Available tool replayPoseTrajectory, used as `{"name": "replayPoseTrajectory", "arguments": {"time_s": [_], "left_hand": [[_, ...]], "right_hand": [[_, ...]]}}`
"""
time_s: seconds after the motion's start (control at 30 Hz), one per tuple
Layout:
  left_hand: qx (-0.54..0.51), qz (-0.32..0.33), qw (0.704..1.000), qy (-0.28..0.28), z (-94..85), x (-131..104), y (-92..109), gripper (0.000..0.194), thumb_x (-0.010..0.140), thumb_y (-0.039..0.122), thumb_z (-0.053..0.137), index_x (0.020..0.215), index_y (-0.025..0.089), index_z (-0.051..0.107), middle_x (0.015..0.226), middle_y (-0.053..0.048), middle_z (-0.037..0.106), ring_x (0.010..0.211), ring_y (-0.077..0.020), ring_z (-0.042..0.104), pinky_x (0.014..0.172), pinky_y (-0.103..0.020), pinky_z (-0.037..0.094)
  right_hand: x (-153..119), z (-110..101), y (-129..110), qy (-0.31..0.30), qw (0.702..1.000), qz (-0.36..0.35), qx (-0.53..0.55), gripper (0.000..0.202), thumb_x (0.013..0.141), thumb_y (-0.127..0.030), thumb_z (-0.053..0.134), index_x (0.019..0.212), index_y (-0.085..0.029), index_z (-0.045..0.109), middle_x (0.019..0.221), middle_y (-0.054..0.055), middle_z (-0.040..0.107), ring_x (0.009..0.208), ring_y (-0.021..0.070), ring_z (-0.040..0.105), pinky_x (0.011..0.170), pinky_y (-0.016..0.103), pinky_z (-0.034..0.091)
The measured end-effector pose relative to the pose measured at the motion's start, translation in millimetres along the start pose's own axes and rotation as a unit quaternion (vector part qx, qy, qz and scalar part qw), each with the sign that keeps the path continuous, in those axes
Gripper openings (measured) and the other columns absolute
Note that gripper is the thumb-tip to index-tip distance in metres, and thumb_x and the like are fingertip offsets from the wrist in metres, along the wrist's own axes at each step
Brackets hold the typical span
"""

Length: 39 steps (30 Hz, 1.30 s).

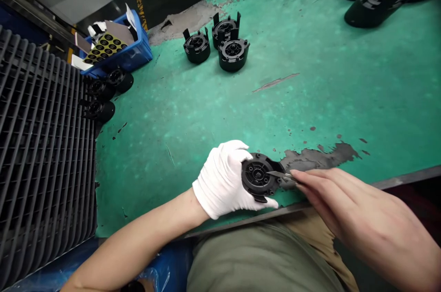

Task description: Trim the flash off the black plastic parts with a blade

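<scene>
My left hand (223,181), in a white glove, is closed around the left side of a round black plastic housing (257,174). The housing is tilted toward me at the front edge of the table, showing its ribbed, ringed face with small screw holes. My bare right hand (347,204) pinches a craft knife (280,175) with a pointed metal blade. Its tip lies over the right part of the housing's face; whether it touches I cannot tell. Most of the knife's handle is hidden by my fingers.
The green tabletop (179,112) has worn grey patches. Three black housings (233,55) stand further back, and several more (99,110) sit at the left. A blue bin (141,48) holds sticker sheets (106,47). Black cylinders (375,4) stand back right; stacked grey racks (44,154) border the left.
</scene>
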<state>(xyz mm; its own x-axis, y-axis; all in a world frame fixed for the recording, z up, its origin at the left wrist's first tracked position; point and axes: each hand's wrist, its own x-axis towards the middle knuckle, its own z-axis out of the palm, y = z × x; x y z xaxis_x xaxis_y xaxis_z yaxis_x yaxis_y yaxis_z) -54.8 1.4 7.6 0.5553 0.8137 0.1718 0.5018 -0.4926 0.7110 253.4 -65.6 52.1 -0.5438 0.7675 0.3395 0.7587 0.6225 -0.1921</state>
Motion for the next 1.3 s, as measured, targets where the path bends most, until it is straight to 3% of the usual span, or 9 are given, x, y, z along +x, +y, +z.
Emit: {"name": "replayPoseTrajectory", "arguments": {"time_s": [0.17,0.27,0.4,0.7,0.93,1.3], "left_hand": [[-0.029,0.01,0.999,0.024,3.5,7.5,-2.0,0.093,0.078,0.111,0.097,0.117,0.027,0.083,0.117,-0.015,0.088,0.097,-0.0358,0.089,0.088,-0.051,0.078],[-0.037,0.0,0.999,0.013,3.1,7.8,-1.3,0.088,0.077,0.109,0.099,0.107,0.028,0.082,0.11,-0.013,0.088,0.092,-0.0345,0.088,0.086,-0.05,0.078],[-0.034,-0.018,0.999,-0.014,2.0,8.8,-1.0,0.088,0.072,0.108,0.104,0.103,0.028,0.083,0.108,-0.012,0.087,0.095,-0.0352,0.088,0.091,-0.05,0.079],[-0.044,-0.011,0.999,-0.009,0.1,11.2,0.3,0.091,0.075,0.113,0.099,0.103,0.028,0.085,0.107,-0.011,0.088,0.088,-0.0321,0.088,0.086,-0.048,0.078],[-0.028,-0.01,0.999,-0.031,1.6,11.7,-0.3,0.092,0.075,0.114,0.098,0.104,0.028,0.085,0.109,-0.012,0.087,0.097,-0.0355,0.089,0.09,-0.049,0.079],[-0.021,-0.01,0.999,-0.026,3.4,10.6,0.5,0.091,0.076,0.112,0.1,0.108,0.029,0.085,0.112,-0.013,0.089,0.1,-0.0364,0.09,0.09,-0.05,0.079]], "right_hand": [[10.4,-0.2,1.0,-0.003,1.0,0.0,0.029,0.032,0.132,-0.018,0.053,0.156,-0.02,0.075,0.125,0.011,0.092,0.104,0.0281,0.092,0.083,0.04,0.072],[10.2,0.3,0.8,-0.004,1.0,-0.011,0.025,0.033,0.129,-0.016,0.055,0.155,-0.017,0.075,0.129,0.013,0.092,0.107,0.03,0.092,0.086,0.043,0.072],[9.4,0.0,0.6,-0.007,1.0,-0.02,0.004,0.037,0.127,-0.011,0.053,0.156,-0.014,0.075,0.13,0.016,0.092,0.109,0.0321,0.091,0.082,0.043,0.07],[26.9,-17.6,-5.2,-0.026,0.991,-0.087,-0.102,0.049,0.117,0.002,0.041,0.154,-0.007,0.073,0.114,0.014,0.088,0.1,0.03,0.086,0.085,0.04,0.069],[10.7,-14.3,-9.8,-0.051,0.992,-0.054,-0.101,0.066,0.111,0.001,0.041,0.171,-0.014,0.066,0.12,0.013,0.088,0.107,0.0339,0.084,0.091,0.046,0.069],[11.6,-17.1,-15.6,-0.035,0.987,-0.09,-0.131,0.062,0.104,0.005,0.05,0.162,-0.003,0.073,0.128,0.019,0.09,0.113,0.0356,0.087,0.1,0.049,0.072]]}}
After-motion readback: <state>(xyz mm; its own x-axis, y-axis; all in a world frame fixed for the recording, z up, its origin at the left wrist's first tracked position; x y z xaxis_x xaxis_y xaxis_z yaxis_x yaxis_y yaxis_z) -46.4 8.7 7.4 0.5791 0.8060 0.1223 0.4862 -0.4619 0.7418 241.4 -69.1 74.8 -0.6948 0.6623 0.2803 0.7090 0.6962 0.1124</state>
